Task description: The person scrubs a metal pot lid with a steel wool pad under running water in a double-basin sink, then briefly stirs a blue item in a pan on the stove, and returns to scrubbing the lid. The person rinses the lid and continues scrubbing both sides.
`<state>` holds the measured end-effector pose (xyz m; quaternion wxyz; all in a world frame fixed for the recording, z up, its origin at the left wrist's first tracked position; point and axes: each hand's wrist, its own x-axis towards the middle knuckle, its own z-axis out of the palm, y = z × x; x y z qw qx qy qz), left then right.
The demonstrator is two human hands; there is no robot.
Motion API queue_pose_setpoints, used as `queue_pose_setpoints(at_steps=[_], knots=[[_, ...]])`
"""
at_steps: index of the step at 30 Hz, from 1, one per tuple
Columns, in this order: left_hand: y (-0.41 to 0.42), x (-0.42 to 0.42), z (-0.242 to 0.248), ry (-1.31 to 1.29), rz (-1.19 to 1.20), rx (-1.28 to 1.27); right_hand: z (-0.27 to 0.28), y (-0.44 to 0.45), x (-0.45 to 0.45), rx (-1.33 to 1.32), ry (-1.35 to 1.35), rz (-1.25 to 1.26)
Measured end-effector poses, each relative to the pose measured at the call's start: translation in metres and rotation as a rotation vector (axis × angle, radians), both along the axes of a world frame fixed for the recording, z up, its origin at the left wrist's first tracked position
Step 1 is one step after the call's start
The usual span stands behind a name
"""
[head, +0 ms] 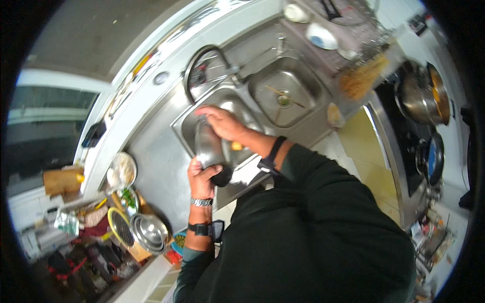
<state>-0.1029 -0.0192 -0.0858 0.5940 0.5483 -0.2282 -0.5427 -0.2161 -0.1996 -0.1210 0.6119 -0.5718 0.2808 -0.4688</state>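
Note:
A stainless steel vessel [209, 146], probably a bowl or pot, is tilted on its side over the left sink basin [185, 127]. My left hand [202, 178] grips its near end, with the thumb across the dark part there. At the far end my right hand [223, 123] lies against the metal; blur hides whether its fingers close on the edge. A small yellow lump [237, 146] shows in the basin beside the vessel, below my right wrist. The black curved faucet [189, 72] arches just beyond my hands.
Chopsticks [295, 102] lie in the right basin [261, 87]. White bowls [321, 36] stand on the draining area behind it. Nested steel bowls [149, 231], a plate of chopped greens [129, 199] and a yellow-rimmed sieve [119, 225] are on the left. A steel pot [416, 96] sits on the stove.

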Motion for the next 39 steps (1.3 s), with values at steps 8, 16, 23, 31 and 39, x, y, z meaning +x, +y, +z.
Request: queue_pose_setpoints(at_steps=[8, 16, 23, 31, 39], knots=[[-0.009, 0.002, 0.014, -0.003, 0.139, 0.032, 0.010, 0.035, -0.009, -0.650, 0.236, 0.186], [0.003, 0.003, 0.018, 0.063, 0.076, 0.050, 0.017, 0.021, -0.015, -0.563, 0.285, 0.226], [0.012, 0.016, 0.024, -0.013, -0.005, 0.100, 0.024, -0.020, -0.019, 0.112, 0.353, 0.203], [0.006, 0.013, 0.024, 0.019, 0.053, 0.078, 0.039, 0.001, -0.019, -0.507, 0.225, 0.267], [0.001, 0.015, 0.028, -0.008, 0.004, 0.111, 0.046, 0.008, -0.018, -0.822, 0.175, 0.290]])
